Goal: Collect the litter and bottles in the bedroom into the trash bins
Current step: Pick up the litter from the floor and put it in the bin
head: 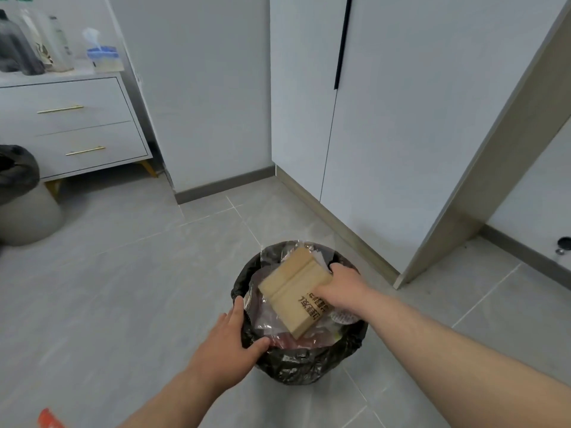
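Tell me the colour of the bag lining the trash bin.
The bag is black and glossy, seen best in the head view.

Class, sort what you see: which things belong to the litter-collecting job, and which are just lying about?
Job: trash bin, brown package gripped by right hand, left hand resting on the rim, orange scrap.
Lying about: dresser, tissue box, wardrobe.

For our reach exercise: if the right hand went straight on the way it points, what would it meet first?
Probably the litter in the bin: the right hand, gripping the box, points down into it. Depth is unclear.
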Available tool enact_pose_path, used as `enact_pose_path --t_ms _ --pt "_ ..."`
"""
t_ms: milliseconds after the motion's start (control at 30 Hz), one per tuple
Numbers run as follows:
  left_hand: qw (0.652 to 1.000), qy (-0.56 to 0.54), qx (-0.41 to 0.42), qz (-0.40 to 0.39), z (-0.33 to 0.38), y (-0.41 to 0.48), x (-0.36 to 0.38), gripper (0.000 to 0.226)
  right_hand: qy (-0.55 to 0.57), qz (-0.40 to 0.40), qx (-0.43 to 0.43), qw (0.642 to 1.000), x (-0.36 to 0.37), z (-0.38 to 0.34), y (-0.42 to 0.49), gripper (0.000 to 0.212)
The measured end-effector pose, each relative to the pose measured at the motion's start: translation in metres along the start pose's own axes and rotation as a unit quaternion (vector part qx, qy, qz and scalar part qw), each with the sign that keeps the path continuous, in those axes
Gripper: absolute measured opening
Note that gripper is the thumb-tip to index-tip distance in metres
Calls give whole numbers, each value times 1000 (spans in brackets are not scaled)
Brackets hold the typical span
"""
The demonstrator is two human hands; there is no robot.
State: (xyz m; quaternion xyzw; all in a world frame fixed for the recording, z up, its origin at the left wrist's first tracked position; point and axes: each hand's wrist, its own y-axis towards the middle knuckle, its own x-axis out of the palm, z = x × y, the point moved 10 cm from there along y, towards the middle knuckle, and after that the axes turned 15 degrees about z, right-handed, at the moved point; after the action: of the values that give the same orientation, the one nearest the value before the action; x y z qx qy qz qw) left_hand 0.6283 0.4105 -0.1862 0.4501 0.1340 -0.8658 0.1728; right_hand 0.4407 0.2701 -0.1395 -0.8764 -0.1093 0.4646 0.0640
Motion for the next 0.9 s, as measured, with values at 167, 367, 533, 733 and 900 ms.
enact_pose_path --t_ms 167,367,533,733,900 --pt "999 -43 -7 5 -2 -1 3 96 -269 58 -235 932 40 -38 -23 74" --pt "998 -59 -14 2 -8 1 10 97 -305 -126 -89 940 111 16 -16 78" --pt "998 -52 -20 -7 -6 4 16 99 -326 -135 -73 933 113 23 -8 80" --pt "995 -90 20 34 -18 -28 -19 80 -282 35 -92 954 71 -62 -12 62" --pt "993 -53 -76 72 -156 -100 -50 74 -126 59 -300 944 115 -177 -73 41"
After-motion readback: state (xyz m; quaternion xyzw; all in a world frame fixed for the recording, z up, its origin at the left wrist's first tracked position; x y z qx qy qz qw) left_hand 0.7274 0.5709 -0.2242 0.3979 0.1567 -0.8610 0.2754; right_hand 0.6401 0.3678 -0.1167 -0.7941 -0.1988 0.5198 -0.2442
